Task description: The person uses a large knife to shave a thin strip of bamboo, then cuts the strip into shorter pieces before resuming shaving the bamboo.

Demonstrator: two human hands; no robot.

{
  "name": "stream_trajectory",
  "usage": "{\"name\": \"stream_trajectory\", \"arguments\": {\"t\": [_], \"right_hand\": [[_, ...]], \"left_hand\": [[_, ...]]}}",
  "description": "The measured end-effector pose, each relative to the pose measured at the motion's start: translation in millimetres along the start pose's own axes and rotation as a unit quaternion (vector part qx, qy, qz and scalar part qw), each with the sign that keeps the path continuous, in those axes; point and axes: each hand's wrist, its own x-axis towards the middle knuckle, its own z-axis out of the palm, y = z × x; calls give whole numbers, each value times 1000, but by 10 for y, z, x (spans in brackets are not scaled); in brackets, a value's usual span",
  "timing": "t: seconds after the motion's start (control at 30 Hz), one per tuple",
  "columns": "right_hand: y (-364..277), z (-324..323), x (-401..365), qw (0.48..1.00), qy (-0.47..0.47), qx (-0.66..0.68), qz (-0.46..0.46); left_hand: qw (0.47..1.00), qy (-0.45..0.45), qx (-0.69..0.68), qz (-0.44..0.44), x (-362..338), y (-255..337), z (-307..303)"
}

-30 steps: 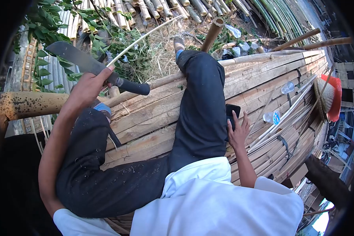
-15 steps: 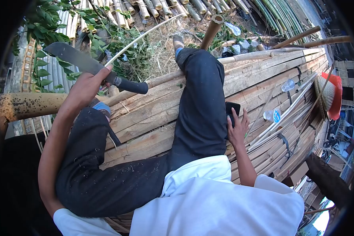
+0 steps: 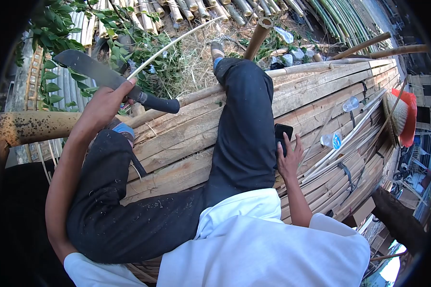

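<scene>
My left hand (image 3: 103, 105) is closed round a machete (image 3: 88, 68) and a thin pale bamboo strip (image 3: 170, 46). The machete's blade points to the upper left, and its black handle (image 3: 160, 102) sticks out to the right of the hand. From my thumb the strip runs up and to the right. On the wooden planks (image 3: 177, 138), beside my bent knee, lies a black phone (image 3: 283, 131). My right hand (image 3: 289, 158) has its fingers spread, with a fingertip on or just over the phone; contact is hard to tell.
Two clear plastic cups (image 3: 331, 140) lie on the planks to the right, near pale strips (image 3: 340, 150). A woven hat (image 3: 396, 117) and a red thing (image 3: 408, 117) are farther right. A thick bamboo pole (image 3: 38, 128) crosses at left; cut bamboo poles (image 3: 191, 7) are stacked beyond.
</scene>
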Motion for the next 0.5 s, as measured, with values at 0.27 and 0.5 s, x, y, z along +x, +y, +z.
{"name": "stream_trajectory", "arguments": {"t": [0.27,0.5], "right_hand": [[-5,-10,0,1000,4,12,1],[-6,5,-2,1000,0,6,0]], "left_hand": [[1000,1,7,-2,-10,5,-3],[1000,-1,10,-12,-12,11,-14]]}}
